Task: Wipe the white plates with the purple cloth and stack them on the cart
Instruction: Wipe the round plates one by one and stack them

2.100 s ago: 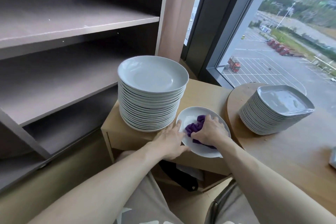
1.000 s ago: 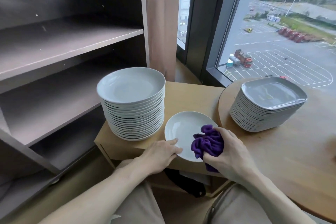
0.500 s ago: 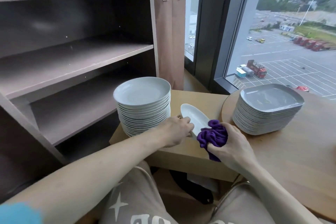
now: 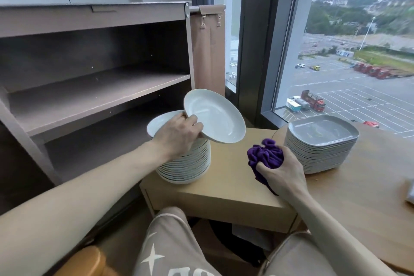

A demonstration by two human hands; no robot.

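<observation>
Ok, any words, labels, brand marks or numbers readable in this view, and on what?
Nothing legible here.
On the trousers: white stars and a print cut off by the frame's bottom edge, unreadable.
On the trucks outside the window: too small to show lettering.
On the white plate and purple cloth: no marks showing.
</observation>
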